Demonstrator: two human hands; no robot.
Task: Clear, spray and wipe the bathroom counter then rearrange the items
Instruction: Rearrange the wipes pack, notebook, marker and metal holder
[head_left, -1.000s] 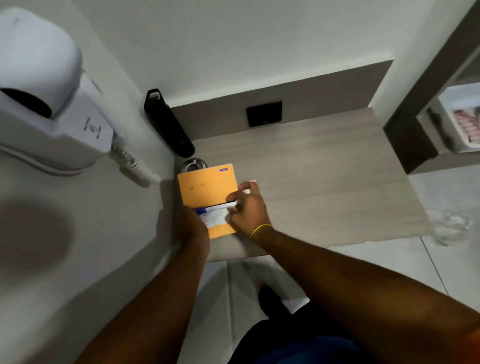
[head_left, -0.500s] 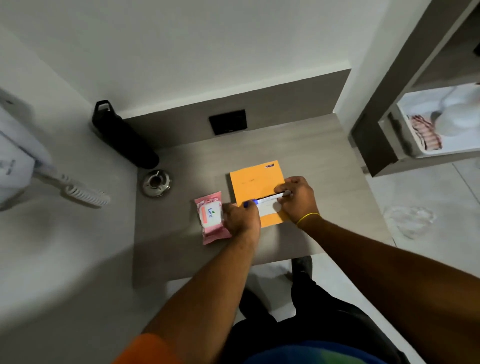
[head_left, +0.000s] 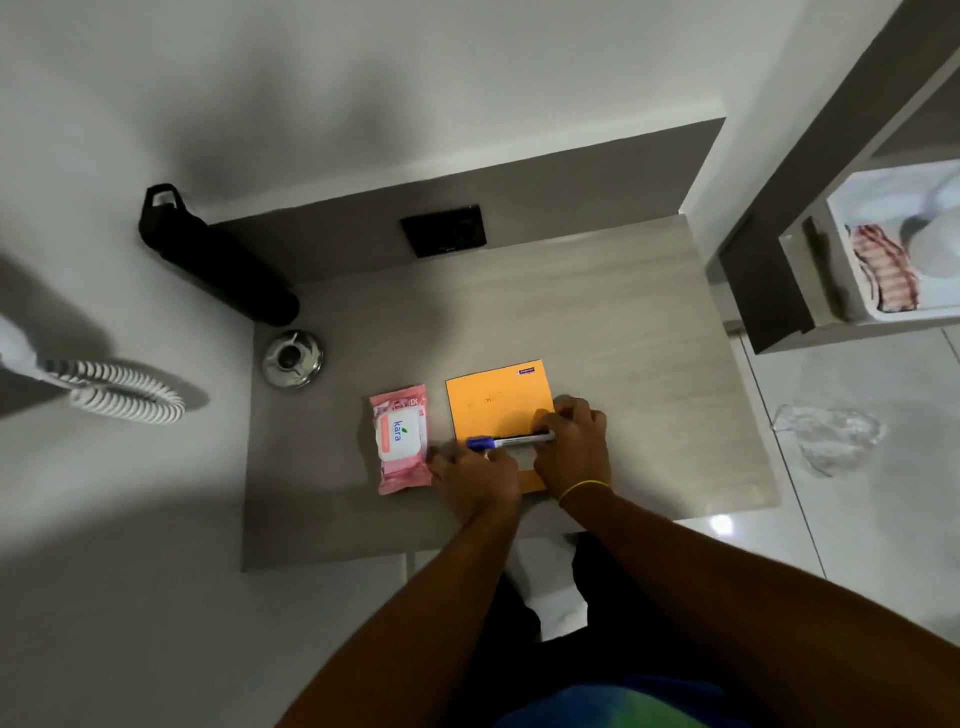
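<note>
Moved: since half a second ago little has shifted; my hands and the items sit where they were, though a second ago the orange pad was hard against the left wall, by the steel dish.
Counter: the grey wood-grain bathroom counter carries 5 things, so I judge I am in the rearranging stage, with wiping behind me.
Bottle: the tall black flask with a loop handle stands in the back left corner, untouched.
Pad: the square orange paper pad lies flat near the front edge, its near part under my hands.
Wipes: the pink soft pack of wet wipes with a white lid lies just beside the pad, on its left.
Dish: the round steel dish sits apart, behind the wipes.
Right hand: my right hand pinches the far end of the pen, fingers closed round it.
Left hand: my left hand is curled by the pen's blue end; whether it grips or only steadies, I cannot tell.
Pen: the white marker with a blue cap lies crosswise on the pad.
Hidden: the pad's near edge and a white label there are covered; the pad's print is too small to read.
</note>
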